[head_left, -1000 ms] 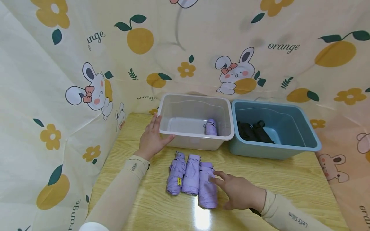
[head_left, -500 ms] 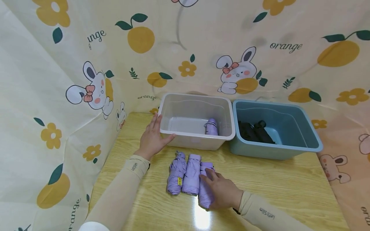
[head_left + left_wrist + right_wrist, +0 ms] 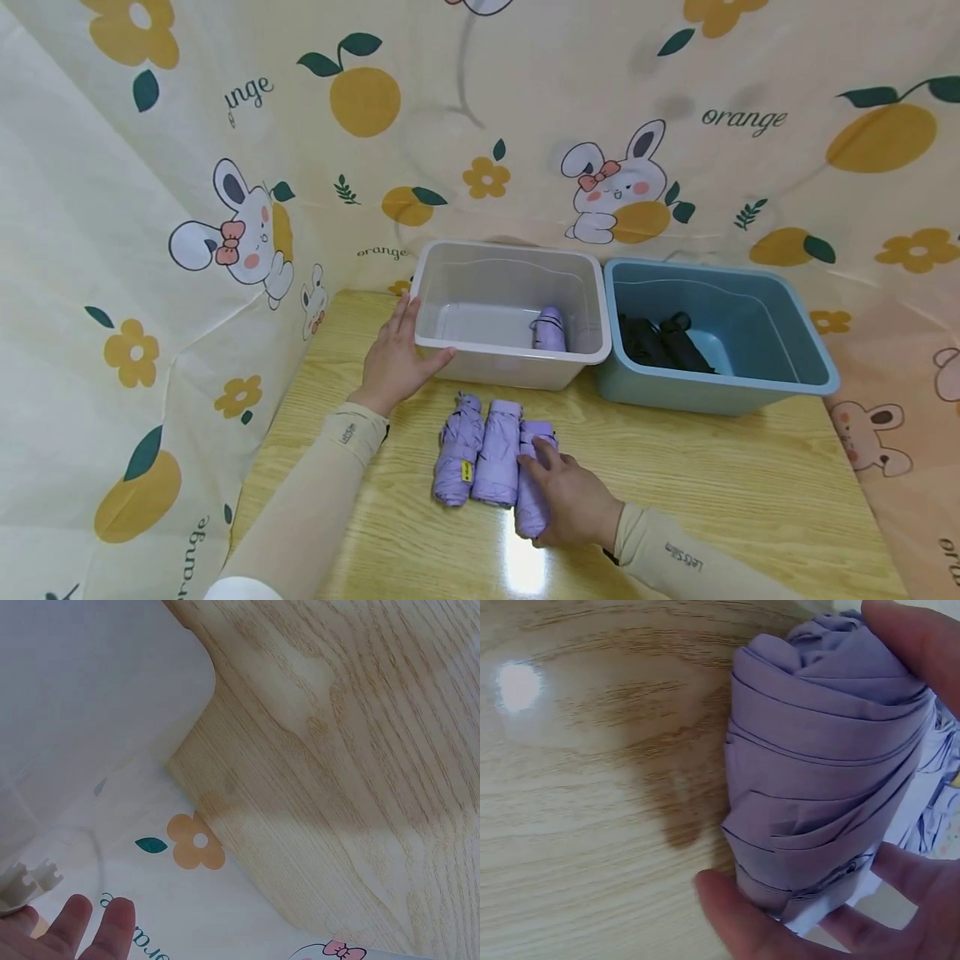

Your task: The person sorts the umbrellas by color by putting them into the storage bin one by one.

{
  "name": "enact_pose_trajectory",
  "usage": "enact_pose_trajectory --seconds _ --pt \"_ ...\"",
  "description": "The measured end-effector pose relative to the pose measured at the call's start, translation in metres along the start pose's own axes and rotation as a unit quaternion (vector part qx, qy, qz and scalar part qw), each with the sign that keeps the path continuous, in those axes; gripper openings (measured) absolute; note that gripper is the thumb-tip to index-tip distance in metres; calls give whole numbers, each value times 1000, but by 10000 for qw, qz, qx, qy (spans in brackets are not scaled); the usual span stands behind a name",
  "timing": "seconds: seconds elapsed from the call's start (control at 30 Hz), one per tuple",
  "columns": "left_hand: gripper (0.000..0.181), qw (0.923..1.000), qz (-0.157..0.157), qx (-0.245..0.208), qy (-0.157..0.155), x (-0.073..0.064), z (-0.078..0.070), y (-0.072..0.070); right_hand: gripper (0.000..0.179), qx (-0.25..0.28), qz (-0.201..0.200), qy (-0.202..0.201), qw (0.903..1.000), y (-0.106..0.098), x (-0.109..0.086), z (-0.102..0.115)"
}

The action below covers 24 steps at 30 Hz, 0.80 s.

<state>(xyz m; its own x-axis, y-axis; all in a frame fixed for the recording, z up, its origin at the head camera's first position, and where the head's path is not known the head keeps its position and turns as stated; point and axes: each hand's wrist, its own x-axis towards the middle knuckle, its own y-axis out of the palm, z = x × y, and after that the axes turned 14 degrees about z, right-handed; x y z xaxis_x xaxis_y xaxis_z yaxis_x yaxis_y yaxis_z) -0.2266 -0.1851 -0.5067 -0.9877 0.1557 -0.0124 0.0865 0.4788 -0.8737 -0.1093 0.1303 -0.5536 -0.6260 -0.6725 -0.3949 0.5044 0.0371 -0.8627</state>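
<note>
Three folded lavender umbrellas lie side by side on the table. My right hand (image 3: 573, 500) grips the rightmost umbrella (image 3: 534, 492), with thumb and fingers on opposite sides of it. That umbrella (image 3: 825, 750) fills the middle of the right wrist view. Left of it lie the middle umbrella (image 3: 498, 454) and one with a yellow tag, the left umbrella (image 3: 457, 454). My left hand (image 3: 393, 358) rests with fairly straight fingers against the front left corner of the white bin (image 3: 510, 367). In the left wrist view, fingers of the left hand (image 3: 75, 934) show at the lower left.
Inside the white bin lies another lavender umbrella (image 3: 550, 330). A blue bin (image 3: 675, 394) stands at its right, holding black folded umbrellas (image 3: 663, 343). Patterned cloth (image 3: 487, 100) hangs behind and beside the wooden table (image 3: 720, 475).
My right hand has moved left onto the rightmost umbrella and taken hold of it, tilting it slightly. My left hand has stayed at the white bin.
</note>
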Motion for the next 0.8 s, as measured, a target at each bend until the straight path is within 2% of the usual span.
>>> enact_pose_trajectory --seconds 0.27,0.57,0.8 --pt "108 10000 61 37 -28 0 -1 -2 108 12 -194 -91 9998 -1 -1 1" --pt "110 9999 127 27 -64 -1 0 -2 109 55 -220 85 9997 2 -1 3" --pt "109 9998 158 39 -92 -2 -3 -5 110 351 -11 218 9991 3 -3 3"
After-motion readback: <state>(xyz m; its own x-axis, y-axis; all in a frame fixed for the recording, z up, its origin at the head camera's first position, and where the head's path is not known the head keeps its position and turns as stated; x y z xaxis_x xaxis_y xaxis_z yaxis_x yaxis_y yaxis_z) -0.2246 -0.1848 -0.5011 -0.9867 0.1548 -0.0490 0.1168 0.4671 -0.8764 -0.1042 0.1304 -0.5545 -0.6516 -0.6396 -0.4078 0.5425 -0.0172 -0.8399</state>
